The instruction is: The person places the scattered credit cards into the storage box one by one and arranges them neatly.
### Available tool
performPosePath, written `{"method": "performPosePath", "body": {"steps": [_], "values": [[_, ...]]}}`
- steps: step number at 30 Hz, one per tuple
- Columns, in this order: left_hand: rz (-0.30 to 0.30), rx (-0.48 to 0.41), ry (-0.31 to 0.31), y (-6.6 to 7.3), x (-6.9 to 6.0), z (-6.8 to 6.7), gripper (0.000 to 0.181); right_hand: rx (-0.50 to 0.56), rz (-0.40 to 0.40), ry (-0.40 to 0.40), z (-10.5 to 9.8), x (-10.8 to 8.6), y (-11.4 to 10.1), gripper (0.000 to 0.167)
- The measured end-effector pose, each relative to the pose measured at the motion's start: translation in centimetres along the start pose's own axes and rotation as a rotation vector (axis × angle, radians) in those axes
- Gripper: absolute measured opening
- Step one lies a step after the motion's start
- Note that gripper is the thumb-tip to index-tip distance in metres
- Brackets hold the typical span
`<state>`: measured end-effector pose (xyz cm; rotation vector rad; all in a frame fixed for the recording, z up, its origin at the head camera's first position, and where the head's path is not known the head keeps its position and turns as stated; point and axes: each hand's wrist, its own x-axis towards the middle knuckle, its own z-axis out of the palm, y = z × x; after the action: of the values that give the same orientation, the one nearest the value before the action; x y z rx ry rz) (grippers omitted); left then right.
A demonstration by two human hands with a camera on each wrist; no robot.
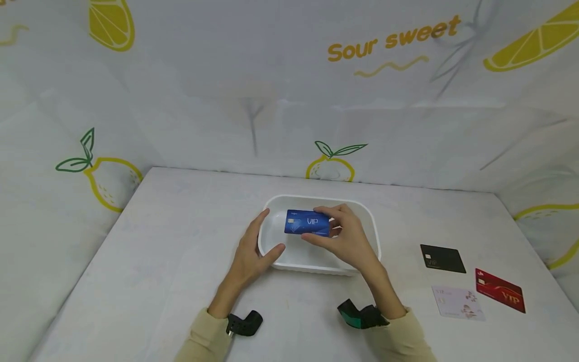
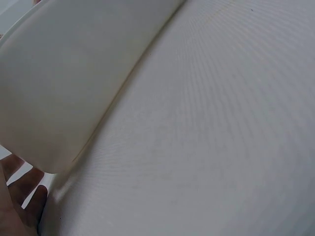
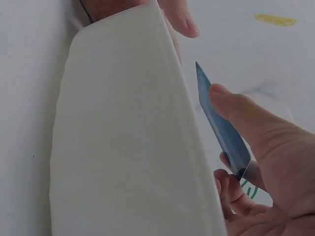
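A blue VIP card (image 1: 307,222) is held above the white plastic basin (image 1: 312,267), its printed face up toward the head camera. My right hand (image 1: 346,236) pinches the card's right end, thumb on the lower edge and fingers on the upper edge and behind. In the right wrist view the thumb presses on the card (image 3: 224,130) beyond the basin's rim. My left hand (image 1: 250,254) rests at the basin's left side, fingers extended along the outer wall and thumb apart over the near rim. Its fingers (image 2: 27,184) show by the basin's corner in the left wrist view.
To the right on the white-covered table (image 1: 149,281) lie a black card (image 1: 443,258), a red card (image 1: 500,290) and a pale pink card (image 1: 458,302) with a flower print. A white cloth wall (image 1: 203,110) with lemon prints stands behind the table.
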<state>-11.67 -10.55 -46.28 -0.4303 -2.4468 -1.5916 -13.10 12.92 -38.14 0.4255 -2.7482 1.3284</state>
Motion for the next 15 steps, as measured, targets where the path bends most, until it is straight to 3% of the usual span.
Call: {"method": "performPosePath", "body": {"steps": [7,15], "values": [[0.05,0.015,0.018,-0.3,0.0,0.0,0.086,-0.008,0.038,-0.063,1.8,1.1,-0.3,0.057],[0.038,0.017,0.005,-0.2,0.1,0.0,0.088,-0.005,0.11,-0.08,3.7,1.8,-0.3,0.058]]}}
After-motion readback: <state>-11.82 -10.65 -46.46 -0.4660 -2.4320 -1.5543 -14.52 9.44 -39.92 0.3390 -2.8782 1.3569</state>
